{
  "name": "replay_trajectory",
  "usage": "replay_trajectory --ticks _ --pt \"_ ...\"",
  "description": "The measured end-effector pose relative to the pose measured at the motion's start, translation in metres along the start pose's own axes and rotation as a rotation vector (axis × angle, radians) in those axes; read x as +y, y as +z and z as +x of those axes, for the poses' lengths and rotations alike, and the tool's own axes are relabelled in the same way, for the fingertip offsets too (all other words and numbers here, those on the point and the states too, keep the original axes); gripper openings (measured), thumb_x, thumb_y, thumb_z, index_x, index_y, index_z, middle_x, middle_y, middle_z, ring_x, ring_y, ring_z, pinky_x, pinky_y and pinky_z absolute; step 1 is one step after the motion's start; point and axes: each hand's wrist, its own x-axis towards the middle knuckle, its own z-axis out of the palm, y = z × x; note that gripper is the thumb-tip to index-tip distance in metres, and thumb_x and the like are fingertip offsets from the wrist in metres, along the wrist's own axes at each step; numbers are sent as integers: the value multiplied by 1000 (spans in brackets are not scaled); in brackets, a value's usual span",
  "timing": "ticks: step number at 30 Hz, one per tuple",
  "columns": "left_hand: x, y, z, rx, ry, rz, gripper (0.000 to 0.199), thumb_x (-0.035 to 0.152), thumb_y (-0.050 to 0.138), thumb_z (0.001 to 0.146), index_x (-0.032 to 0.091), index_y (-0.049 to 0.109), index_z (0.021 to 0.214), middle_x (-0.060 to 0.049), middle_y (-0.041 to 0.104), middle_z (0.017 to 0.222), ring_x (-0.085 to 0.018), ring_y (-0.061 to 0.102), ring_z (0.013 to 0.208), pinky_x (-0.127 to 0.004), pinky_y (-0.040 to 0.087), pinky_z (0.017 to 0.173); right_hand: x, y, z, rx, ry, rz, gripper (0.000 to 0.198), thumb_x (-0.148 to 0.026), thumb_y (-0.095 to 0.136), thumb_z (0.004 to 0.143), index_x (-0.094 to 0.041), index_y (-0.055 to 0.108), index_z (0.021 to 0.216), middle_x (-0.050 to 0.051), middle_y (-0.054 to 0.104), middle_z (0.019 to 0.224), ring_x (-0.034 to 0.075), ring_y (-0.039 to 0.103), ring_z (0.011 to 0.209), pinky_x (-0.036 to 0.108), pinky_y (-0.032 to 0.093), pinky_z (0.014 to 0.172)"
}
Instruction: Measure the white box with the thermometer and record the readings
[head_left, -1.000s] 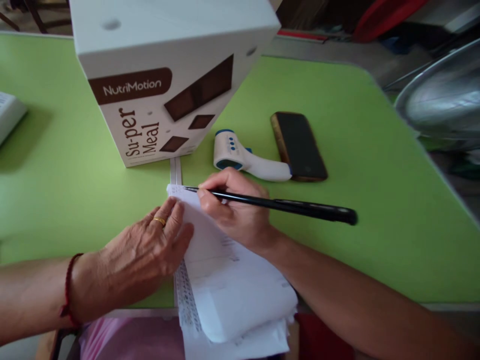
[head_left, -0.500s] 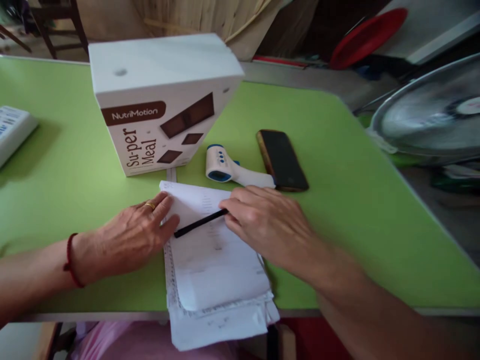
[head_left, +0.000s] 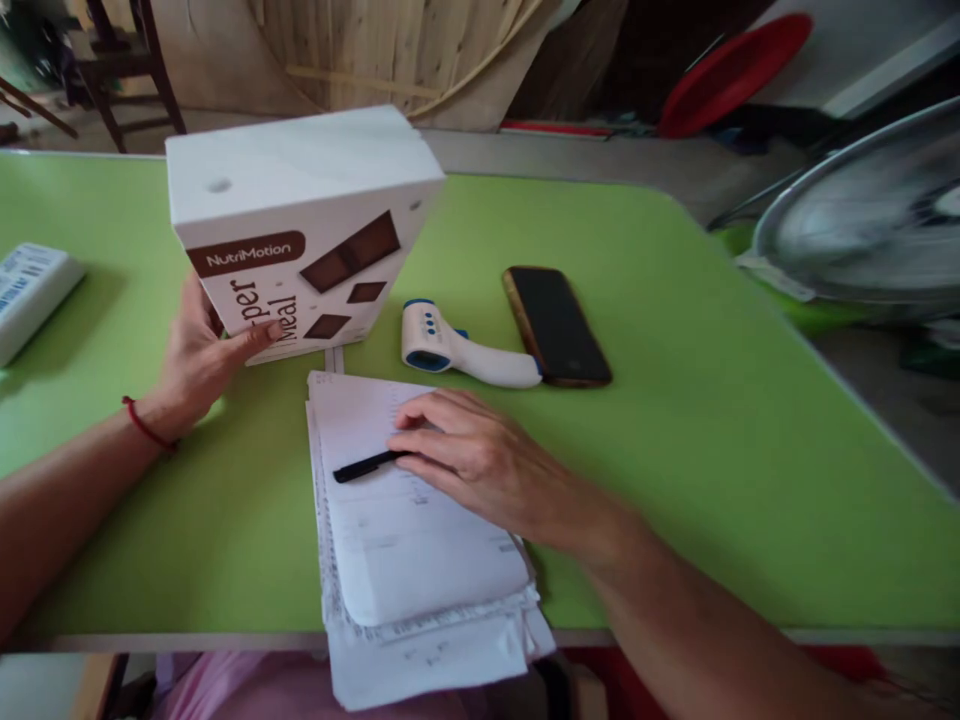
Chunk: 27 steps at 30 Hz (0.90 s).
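Observation:
My left hand [head_left: 199,355] grips the lower left corner of a white NutriMotion meal box [head_left: 300,165], with the thumb across its front and the other fingers behind. Whether the box's bottom is off the table cannot be made out. My right hand [head_left: 465,455] rests over a stack of papers [head_left: 427,570], its fingertips closed on the right end of a black pen [head_left: 365,466]. The pen lies across the top sheet, and its right end is hidden under the fingers. Just beyond the papers lies a white and blue infrared thermometer [head_left: 472,355].
A phone [head_left: 559,325] lies right of the thermometer, touching its handle. At the far left of the green table [head_left: 712,450] sits a small white box [head_left: 34,295]. A fan [head_left: 862,220] stands beyond the right edge, and a chair [head_left: 124,70] is behind.
My left hand has left the papers and taken hold of the meal box, which appears slightly further left. My right hand stays at the pen, slightly lower and further left in view.

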Motion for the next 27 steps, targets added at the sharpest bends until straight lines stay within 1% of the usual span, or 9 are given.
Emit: replay_trajectory --ticks 3,7,9,15,18,21,24,25,27 --pt "-4 3 -2 71 8 -67 45 33 79 70 18 57 107 -6 68 107 -24 64 98 -39 55 83 1 2 0 21 5 13 14 -16 58 85 -15 70 91 9 63 93 20 59 91 38 53 82" --pt "15 8 -10 112 160 -77 27 35 67 82 21 63 105 -2 68 108 -21 64 101 -37 53 90 4 5 -1 58 -10 -8 14 -18 57 86 -16 71 89 9 64 92 19 60 89 37 53 82" --pt "25 13 -17 86 137 -92 25 38 62 86 23 64 106 -1 67 110 -22 63 104 -37 52 92 4 7 -1 86 -14 -45 14 -18 58 86 -17 72 88 8 65 91 19 60 88 36 53 82" --pt "32 27 -32 -49 -7 -87 34 42 61 85 19 59 111 -8 67 110 -26 66 97 -37 57 78 -18 3 -2 80 9 -259 14 -14 57 85 -15 70 83 7 67 77 22 63 78 37 54 69" --pt "31 27 -32 -87 -54 -35 35 45 58 87 17 58 109 -10 68 106 -26 66 93 -36 57 73 -18 -10 -7 74 -18 -204 10 -14 58 84 -13 68 85 7 70 81 19 64 73 33 55 65" --pt "31 25 -30 -111 -71 11 37 46 58 86 15 57 107 -10 68 101 -25 66 88 -35 56 69 8 -22 -12 195 72 -88 9 -16 57 83 -16 66 81 4 72 79 15 66 69 29 55 65" --pt "33 24 -30 -132 -47 3 39 45 60 85 16 54 110 -10 67 105 -26 65 92 -36 56 72 49 -19 -11 384 430 -313 19 -17 56 75 -16 64 92 11 70 92 25 66 84 38 54 69" --pt "33 24 -30 -143 -37 -2 40 45 60 84 16 53 111 -11 66 107 -26 65 93 -36 56 73 60 -15 -10 344 435 -326 28 -18 54 76 -14 61 103 15 67 104 28 63 97 41 52 77" --pt "34 25 -30 -171 -23 4 41 45 59 85 17 50 115 -11 65 110 -26 64 95 -37 57 75 77 -5 -5 192 402 -318 35 -24 52 77 -13 58 111 18 63 110 31 59 102 42 50 80"
